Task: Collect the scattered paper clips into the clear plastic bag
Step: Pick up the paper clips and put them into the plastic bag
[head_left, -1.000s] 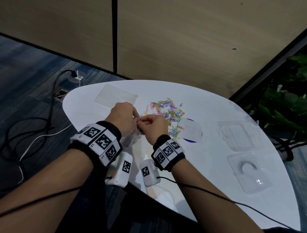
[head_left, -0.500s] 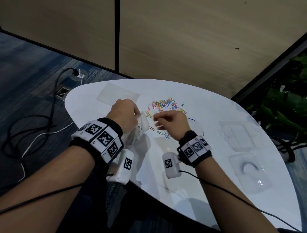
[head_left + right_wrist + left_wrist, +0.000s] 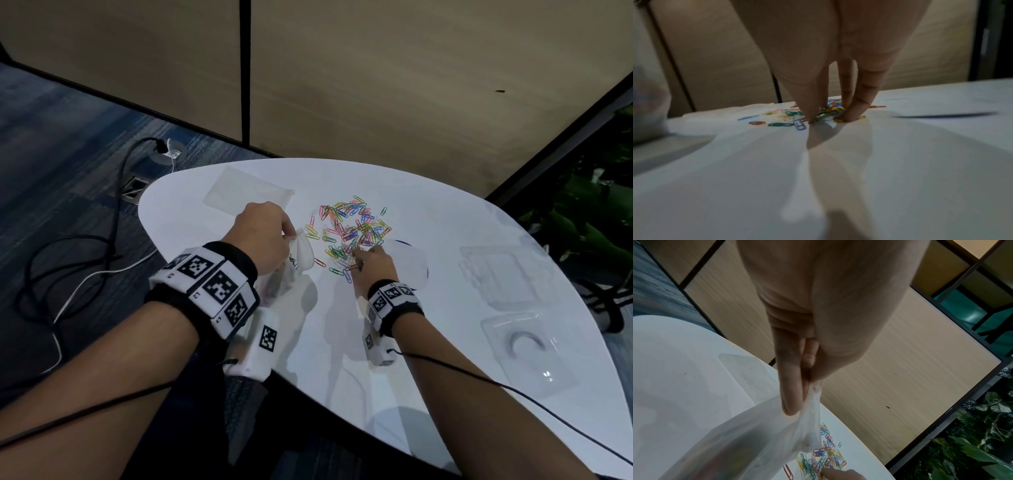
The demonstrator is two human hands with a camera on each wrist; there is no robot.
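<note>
right hand (image 3: 371,265) fingertips down on paper clips (image 3: 349,229)

A white counter (image 3: 342,342) is seen, strewn with paper clips (image 3: 349,233) at centre; plastic trays (image 3: 496,277) lie at right.

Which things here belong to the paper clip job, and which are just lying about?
Job: paper clips; clear plastic bag; left hand pinching the bag; right hand on the pile.
Lying about: flat clear sheet; two clear plastic trays; floor cables.
</note>
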